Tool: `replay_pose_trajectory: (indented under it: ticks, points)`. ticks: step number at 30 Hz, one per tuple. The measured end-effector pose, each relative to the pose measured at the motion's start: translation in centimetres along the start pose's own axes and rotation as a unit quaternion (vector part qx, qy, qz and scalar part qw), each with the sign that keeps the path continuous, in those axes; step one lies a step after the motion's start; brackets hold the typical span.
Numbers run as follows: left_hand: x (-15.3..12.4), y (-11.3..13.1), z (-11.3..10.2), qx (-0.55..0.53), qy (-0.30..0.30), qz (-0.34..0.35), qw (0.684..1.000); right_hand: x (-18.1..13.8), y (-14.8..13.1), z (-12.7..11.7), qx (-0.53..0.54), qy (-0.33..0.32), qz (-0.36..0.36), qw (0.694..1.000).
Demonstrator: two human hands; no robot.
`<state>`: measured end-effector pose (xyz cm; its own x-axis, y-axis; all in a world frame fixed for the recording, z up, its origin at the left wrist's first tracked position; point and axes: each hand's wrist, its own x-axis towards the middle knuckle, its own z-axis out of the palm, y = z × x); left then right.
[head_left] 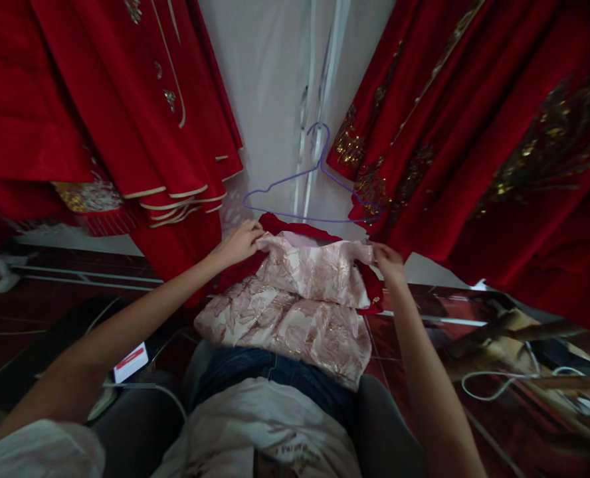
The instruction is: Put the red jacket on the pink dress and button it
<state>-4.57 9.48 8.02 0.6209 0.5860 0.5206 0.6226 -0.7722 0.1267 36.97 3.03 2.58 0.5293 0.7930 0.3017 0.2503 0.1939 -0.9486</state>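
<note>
A pale pink brocade dress (315, 272) with a shiny leaf-like pattern is spread over my lap. My left hand (245, 240) pinches its upper left corner, and my right hand (389, 260) grips the upper right one, so the top edge is stretched between them. Red cloth (295, 226) shows behind that edge and at its right side. Just beyond the dress, a thin purple clothes hanger (291, 176) hangs with nothing on it. My fingertips are partly hidden by the fabric.
Red garments with gold decoration hang at the left (125, 99) and right (454, 153). A pale wall (260, 79) lies between them. At the lower left is a lit phone screen (131, 362); a white cable (494, 385) and wooden pieces lie at the right.
</note>
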Motion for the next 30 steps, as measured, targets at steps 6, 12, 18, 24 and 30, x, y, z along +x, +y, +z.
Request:
replay_pose_trajectory:
  ticks: [6, 12, 18, 24, 30]
  points:
    - [6.4, 5.8, 1.7, -0.002, 0.005, 0.122, 0.992, -1.4, -5.1, 3.1, -0.011, -0.115, -0.142, 0.983]
    - [8.4, 7.6, 6.1, 0.013, -0.043, 0.088, 0.995, -2.3, -5.8, 3.0, 0.01, -0.052, -0.191, 0.98]
    - [5.8, 8.8, 6.2, -0.015, 0.0, 0.05, 0.999, -0.5, -3.4, 1.6, -0.009, 0.112, -0.136, 0.984]
    - [4.0, 10.1, 3.5, -0.044, 0.019, 0.059, 0.997, 1.2, -1.2, 1.4, 0.045, 0.266, -0.032, 0.962]
    - [3.5, 9.9, 2.5, -0.036, 0.008, 0.073, 0.997, 0.6, -1.4, 1.6, 0.062, 0.271, 0.003, 0.96]
